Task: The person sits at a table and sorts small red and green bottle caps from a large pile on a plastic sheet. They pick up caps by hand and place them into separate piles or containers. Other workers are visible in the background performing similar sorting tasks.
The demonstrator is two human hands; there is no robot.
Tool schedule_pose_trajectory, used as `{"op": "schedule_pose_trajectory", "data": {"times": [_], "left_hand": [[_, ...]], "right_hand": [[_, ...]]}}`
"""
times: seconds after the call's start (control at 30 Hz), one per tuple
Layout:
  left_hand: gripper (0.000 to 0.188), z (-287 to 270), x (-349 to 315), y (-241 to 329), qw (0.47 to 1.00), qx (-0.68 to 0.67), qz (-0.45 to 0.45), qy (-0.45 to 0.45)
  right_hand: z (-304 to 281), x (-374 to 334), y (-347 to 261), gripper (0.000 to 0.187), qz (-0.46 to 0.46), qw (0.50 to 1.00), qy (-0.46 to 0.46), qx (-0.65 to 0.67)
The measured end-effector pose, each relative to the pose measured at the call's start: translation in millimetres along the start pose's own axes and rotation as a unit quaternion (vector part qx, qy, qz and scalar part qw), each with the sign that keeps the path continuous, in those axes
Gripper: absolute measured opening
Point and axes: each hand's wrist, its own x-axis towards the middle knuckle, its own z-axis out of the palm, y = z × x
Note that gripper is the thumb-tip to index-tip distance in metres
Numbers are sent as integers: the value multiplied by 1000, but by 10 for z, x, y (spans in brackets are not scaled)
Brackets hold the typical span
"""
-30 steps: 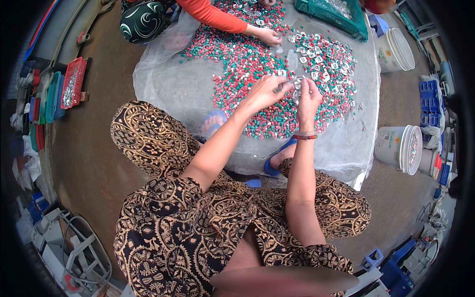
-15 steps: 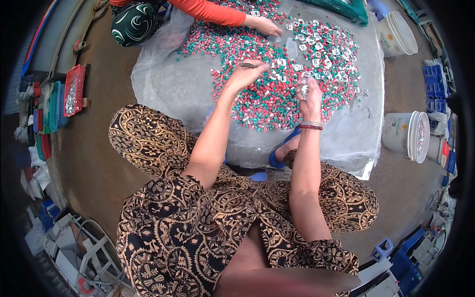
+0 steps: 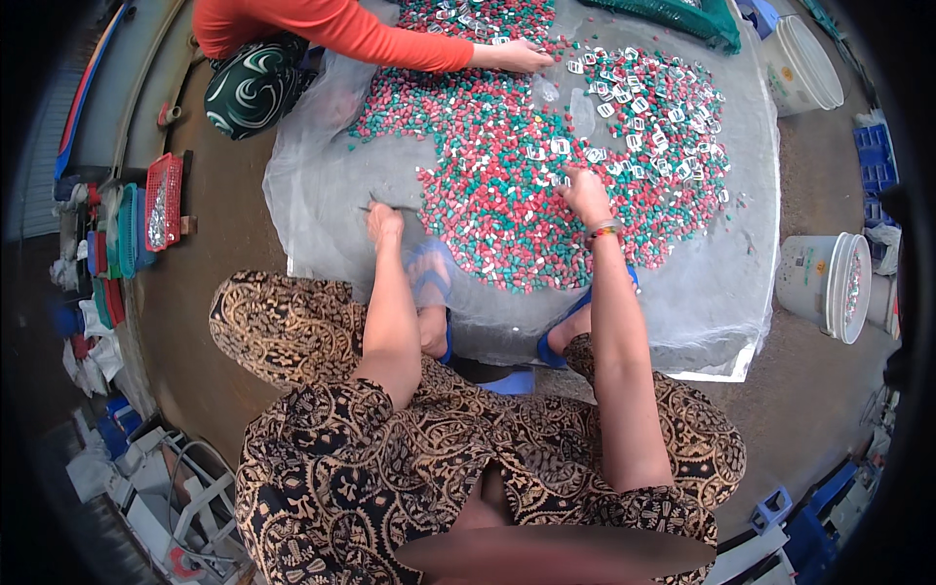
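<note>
A wide spread of small red, green and white tumbling stones (image 3: 507, 195) lies on a plastic sheet (image 3: 380, 161) before me. Among them are many white frame-shaped pieces like buckles (image 3: 639, 103). My left hand (image 3: 384, 224) is low over the bare sheet left of the stones, closed on a thin dark tool (image 3: 408, 208) whose exact kind I cannot make out. My right hand (image 3: 589, 199) reaches down into the stones near several buckles, fingers drawn together; what is between them is hidden.
A co-worker's hand (image 3: 525, 57) in an orange sleeve (image 3: 390, 44) works at the far side. White buckets (image 3: 825, 283) stand to the right, a red basket (image 3: 164, 200) to the left. Green netting (image 3: 682, 19) lies at the far edge.
My left hand has moved left and nearer, off the stones, with the dark tool. The right hand, which held a buckle, has turned down to the stones. The co-worker's hand has shifted slightly.
</note>
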Motion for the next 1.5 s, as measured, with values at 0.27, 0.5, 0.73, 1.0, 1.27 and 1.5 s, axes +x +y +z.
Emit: {"op": "schedule_pose_trajectory", "data": {"times": [0.27, 0.5, 0.73, 1.0, 1.27, 1.5], "left_hand": [[49, 43, -547, 966, 891, -70, 440, 87], [27, 748, -806, 1921, 780, 60, 618, -83], [36, 418, -630, 2059, 831, -84, 434, -338], [30, 240, -662, 2089, 768, -278, 302, -491], [32, 400, -694, 2428, 518, -481, 120, -697], [33, 1045, -905, 2566, 800, 129, 572, -125]], "right_hand": [[-40, 90, 18, 24, 76, 973, 48, 212], [-275, -586, 270, 11, 220, 606, 115, 756], [-279, -932, 453, 14, 102, 463, 105, 874], [-272, -827, 354, 21, 55, 424, 82, 900], [-425, -396, 502, 20, 141, 555, 97, 814], [-256, 682, 660, 35, 151, 973, 118, 130]]}}
